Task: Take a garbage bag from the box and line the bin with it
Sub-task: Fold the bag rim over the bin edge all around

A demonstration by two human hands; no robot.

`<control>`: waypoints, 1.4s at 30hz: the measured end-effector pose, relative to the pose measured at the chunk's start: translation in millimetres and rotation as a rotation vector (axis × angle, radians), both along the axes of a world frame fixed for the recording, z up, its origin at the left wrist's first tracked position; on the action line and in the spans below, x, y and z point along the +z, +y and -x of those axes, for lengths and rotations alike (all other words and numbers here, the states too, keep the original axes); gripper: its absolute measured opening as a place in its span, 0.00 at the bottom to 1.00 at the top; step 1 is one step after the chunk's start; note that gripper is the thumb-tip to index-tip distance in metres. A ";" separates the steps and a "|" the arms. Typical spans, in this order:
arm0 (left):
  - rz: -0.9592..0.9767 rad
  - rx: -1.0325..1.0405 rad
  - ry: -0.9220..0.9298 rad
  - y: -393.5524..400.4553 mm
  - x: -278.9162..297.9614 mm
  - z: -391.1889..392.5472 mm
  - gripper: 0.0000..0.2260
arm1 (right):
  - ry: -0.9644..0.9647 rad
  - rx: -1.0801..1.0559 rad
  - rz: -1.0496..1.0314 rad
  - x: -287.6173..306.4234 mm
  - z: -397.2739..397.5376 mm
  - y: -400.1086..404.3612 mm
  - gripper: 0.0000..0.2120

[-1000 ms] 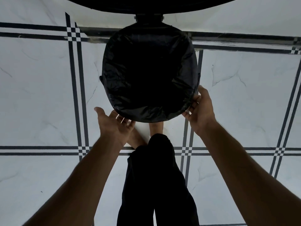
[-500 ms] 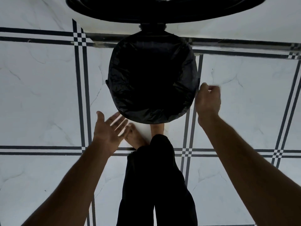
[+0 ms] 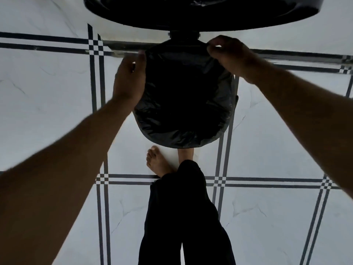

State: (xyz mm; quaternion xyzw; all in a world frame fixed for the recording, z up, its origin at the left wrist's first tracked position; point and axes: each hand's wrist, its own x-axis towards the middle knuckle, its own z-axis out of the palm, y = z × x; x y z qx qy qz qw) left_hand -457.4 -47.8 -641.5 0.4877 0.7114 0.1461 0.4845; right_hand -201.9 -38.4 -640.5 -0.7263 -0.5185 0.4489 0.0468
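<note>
Garbage bag (image 3: pixel 183 111) thin crinkled glossy black plastic; floor (image 3: pixel 47 111) smooth, seemingly polished marble-look tile.

One camera on the head looks almost straight down, close above the bin (image 3: pixel 187 104) and the tiled floor (image 3: pixel 47 111).

Bare forearms, no sleeves, nothing on the wrists; left hand (image 3: pixel 129 81) and right hand (image 3: pixel 227 52) ungloved. Black trousers (image 3: pixel 183 217), bare feet (image 3: pixel 157 161).

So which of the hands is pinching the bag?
The right hand, at the far rim, fingertips nipping the garbage bag; the left hand looks blurred.
</note>
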 end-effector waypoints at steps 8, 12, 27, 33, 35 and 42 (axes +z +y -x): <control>0.212 -0.108 -0.043 34.1 -1.9 11.2 0.29 | 0.196 -0.116 0.231 -10.3 -18.9 15.6 0.09; 0.372 0.044 -0.189 36.4 -3.7 20.7 0.24 | 0.348 -0.227 0.238 -12.9 -16.4 10.8 0.15; 0.268 0.468 -0.262 -1.2 -2.6 35.0 0.20 | 0.108 -0.504 -0.051 -14.1 -7.5 -42.9 0.18; 0.232 0.688 -0.001 -56.8 0.6 34.6 0.11 | -0.192 -0.828 -0.246 1.3 18.2 -94.7 0.08; 0.371 0.776 -0.144 -79.0 4.5 33.2 0.13 | -0.146 -0.967 -0.171 5.7 32.0 -120.4 0.06; 0.595 0.879 -0.510 -118.9 16.7 26.8 0.23 | 0.456 -1.319 0.212 8.0 58.9 -171.3 0.23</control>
